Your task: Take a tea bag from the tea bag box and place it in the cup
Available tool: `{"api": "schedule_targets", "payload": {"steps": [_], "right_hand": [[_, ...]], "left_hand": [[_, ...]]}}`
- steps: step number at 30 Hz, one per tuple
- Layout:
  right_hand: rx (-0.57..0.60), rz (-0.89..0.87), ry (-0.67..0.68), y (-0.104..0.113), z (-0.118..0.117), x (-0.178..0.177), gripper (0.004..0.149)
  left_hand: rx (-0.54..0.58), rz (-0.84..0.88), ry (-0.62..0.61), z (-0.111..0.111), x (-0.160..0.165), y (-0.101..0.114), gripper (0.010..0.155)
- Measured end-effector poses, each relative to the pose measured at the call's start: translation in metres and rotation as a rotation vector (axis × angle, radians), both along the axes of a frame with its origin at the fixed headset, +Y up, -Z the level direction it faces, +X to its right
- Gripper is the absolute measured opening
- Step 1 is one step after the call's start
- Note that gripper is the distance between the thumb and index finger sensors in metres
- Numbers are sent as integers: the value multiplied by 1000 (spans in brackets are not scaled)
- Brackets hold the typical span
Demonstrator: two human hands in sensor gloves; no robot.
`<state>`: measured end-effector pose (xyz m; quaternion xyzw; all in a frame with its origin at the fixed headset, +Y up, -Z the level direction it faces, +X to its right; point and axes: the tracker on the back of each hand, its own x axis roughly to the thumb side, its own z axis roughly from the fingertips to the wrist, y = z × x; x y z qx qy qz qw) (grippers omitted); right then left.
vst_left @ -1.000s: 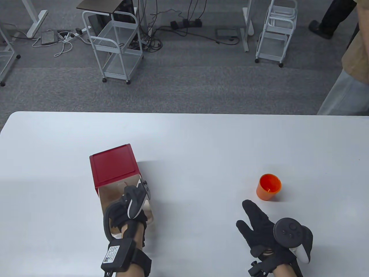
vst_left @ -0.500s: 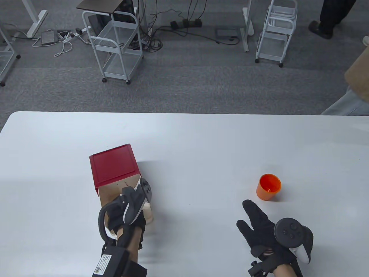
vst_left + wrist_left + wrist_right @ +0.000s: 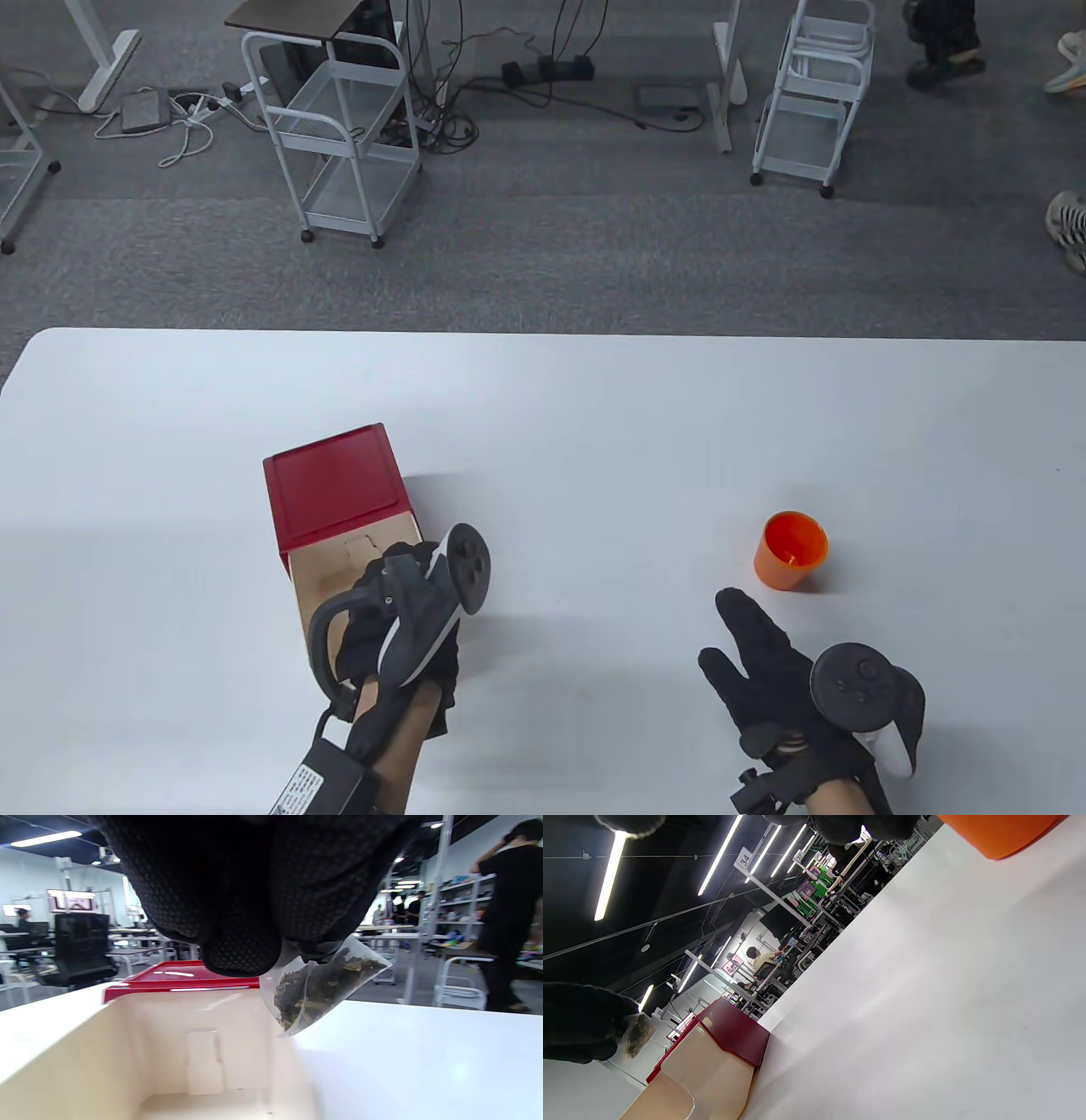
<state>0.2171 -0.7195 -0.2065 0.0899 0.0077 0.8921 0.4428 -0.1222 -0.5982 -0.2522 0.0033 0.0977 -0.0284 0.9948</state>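
The left hand (image 3: 399, 620) had lifted and swung toward the right vs. half a sec earlier — its tracker now sat past the box's right edge, where before it hung over the opening. In the left wrist view the fingers (image 3: 237, 942) pinched a clear pyramid tea bag (image 3: 318, 984) of dark leaf by its top, the bag hanging free above the right-hand wall of the tea bag box (image 3: 339, 509). The right wrist view showed the same bag (image 3: 638, 1035) at the fingertips, clear of the box. So the bag was out: step one looked done, carry to the cup next.

The box's red lid (image 3: 333, 486) sat slid back toward the far side, the cream interior open toward the person; no other bags were visible in the part of the box the wrist view showed.

The orange cup (image 3: 791, 550) stood upright on the white table (image 3: 594, 407), well apart from the box, to the right. The right hand (image 3: 764, 671) rested flat on the table just short of the cup — fingers spread, holding nothing, not touching the cup — unchanged from the earlier frames.

Judgement: the left hand needs to cross rightward & drop the bag through a narrow rim; the light cup could tip if bumped.
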Motion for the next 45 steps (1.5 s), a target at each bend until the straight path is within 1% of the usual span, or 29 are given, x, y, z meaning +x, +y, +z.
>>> {"api": "schedule_targets", "payload": {"steps": [6, 12, 17, 21, 29, 34, 39, 42, 45], "right_hand": [[-4, 1, -3, 0, 0, 1, 79], [-7, -3, -7, 0, 0, 1, 79], [-7, -5, -7, 0, 0, 2, 79], [-11, -3, -8, 0, 0, 2, 79], [-15, -5, -8, 0, -1, 2, 79], [-14, -4, -9, 0, -1, 2, 79], [-13, -3, -8, 0, -1, 2, 79], [-11, -3, -8, 0, -1, 2, 79], [-11, -4, -9, 0, -1, 2, 79]], "left_hand": [[-37, 40, -130, 1, 50, -8, 39], [-66, 68, -219, 1, 86, -22, 38], [-115, 84, -283, 3, 113, -42, 38], [-164, 88, -319, 4, 131, -65, 39], [-265, 56, -357, 6, 150, -111, 38], [-289, -5, -361, 7, 157, -131, 38], [-296, -70, -369, 9, 159, -143, 39], [-289, -74, -377, 10, 158, -143, 39], [-332, -49, -389, 10, 156, -141, 42]]}}
